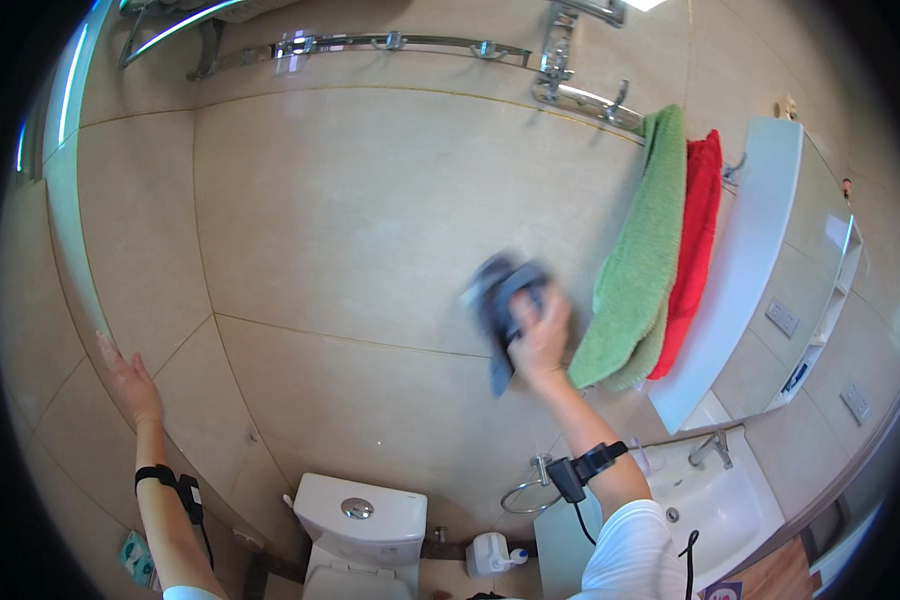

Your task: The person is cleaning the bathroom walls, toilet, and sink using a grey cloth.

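A dark grey-blue cloth (pixel 495 300), blurred by motion, is bunched in my right hand (pixel 544 330) against or close to the beige wall tiles (pixel 360 225). Just right of that hand hang a green towel (pixel 637 247) and a red towel (pixel 694 255). My left hand (pixel 129 382) holds nothing; its fingers are extended and it rests at the wall's corner edge on the left. Each forearm wears a black strap with a small device and a cable.
Below stand a white toilet (pixel 364 510) and a white plastic jug (pixel 487 555). A towel ring (pixel 529 495), a washbasin (pixel 712 510) with a faucet (pixel 712 450) and a mirror cabinet (pixel 787 277) are at right. A chrome hook rail (pixel 390 41) runs along the top.
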A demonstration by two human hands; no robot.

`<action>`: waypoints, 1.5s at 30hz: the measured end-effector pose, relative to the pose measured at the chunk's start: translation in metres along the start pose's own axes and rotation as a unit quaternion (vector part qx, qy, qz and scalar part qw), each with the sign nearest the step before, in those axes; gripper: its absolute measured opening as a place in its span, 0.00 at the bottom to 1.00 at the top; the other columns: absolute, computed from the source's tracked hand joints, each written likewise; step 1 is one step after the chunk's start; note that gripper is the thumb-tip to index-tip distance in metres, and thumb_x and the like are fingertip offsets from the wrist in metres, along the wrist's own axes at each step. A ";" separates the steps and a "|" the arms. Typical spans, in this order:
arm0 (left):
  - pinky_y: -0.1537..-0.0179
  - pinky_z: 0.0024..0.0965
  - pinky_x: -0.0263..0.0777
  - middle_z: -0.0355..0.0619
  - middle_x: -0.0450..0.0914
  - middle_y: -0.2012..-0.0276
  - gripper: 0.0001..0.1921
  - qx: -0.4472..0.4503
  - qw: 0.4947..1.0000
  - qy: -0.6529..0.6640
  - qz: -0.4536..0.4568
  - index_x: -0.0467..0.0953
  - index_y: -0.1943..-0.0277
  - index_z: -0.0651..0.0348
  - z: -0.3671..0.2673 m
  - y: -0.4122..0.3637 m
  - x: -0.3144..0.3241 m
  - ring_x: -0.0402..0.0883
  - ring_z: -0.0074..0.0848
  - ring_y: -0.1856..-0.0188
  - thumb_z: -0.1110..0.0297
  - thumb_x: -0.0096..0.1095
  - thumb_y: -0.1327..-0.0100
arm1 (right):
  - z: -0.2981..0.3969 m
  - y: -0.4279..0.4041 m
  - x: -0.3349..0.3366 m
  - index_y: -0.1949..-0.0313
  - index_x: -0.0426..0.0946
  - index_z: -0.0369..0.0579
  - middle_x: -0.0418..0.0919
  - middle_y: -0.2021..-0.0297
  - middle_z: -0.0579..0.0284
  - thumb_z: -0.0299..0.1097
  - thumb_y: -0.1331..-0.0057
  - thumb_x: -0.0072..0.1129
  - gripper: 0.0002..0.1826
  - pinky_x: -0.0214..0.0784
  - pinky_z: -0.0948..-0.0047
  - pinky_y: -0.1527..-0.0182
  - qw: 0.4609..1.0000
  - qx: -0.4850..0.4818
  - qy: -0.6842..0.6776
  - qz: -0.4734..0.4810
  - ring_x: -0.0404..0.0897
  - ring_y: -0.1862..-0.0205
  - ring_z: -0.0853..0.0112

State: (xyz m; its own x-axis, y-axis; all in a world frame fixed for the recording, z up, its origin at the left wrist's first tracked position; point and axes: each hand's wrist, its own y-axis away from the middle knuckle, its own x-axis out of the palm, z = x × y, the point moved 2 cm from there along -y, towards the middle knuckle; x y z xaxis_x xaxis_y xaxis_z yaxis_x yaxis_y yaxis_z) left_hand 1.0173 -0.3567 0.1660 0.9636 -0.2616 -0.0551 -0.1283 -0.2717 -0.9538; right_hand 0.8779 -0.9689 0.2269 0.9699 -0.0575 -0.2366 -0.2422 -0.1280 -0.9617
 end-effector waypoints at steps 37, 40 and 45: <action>0.39 0.76 0.33 0.54 0.45 0.28 0.55 0.300 0.848 0.083 0.430 0.53 0.30 0.48 -0.386 0.096 0.055 0.40 0.56 0.28 0.53 0.78 0.62 | -0.238 -0.438 -0.154 0.30 0.45 0.46 0.46 0.33 0.33 0.57 0.35 0.45 0.42 0.52 0.50 0.34 0.908 0.374 0.017 -0.190 0.54 0.32 0.43; 0.39 0.76 0.32 0.59 0.42 0.28 0.55 0.316 0.856 0.086 0.400 0.55 0.31 0.53 -0.393 0.102 0.066 0.36 0.59 0.28 0.51 0.79 0.64 | -0.208 -0.489 -0.128 0.41 0.72 0.62 0.73 0.48 0.36 0.41 0.37 0.44 0.23 0.68 0.55 0.46 0.974 0.012 0.225 -0.011 0.74 0.46 0.47; 0.39 0.77 0.32 0.60 0.41 0.29 0.55 0.295 0.872 0.089 0.380 0.53 0.31 0.55 -0.384 0.111 0.069 0.35 0.59 0.28 0.55 0.79 0.64 | -0.101 -0.438 -0.133 0.41 0.72 0.68 0.59 0.37 0.38 0.29 0.41 0.50 0.27 0.56 0.57 0.34 0.986 -0.084 0.128 -0.072 0.62 0.38 0.44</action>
State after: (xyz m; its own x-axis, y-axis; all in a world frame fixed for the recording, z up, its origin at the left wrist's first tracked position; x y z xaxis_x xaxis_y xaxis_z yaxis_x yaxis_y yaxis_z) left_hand 0.9789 -0.7608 0.1694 0.5946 -0.3117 -0.7411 -0.5207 0.5531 -0.6503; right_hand 0.8525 -1.0048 0.6930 0.9618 -0.2715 -0.0358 -0.1236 -0.3136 -0.9415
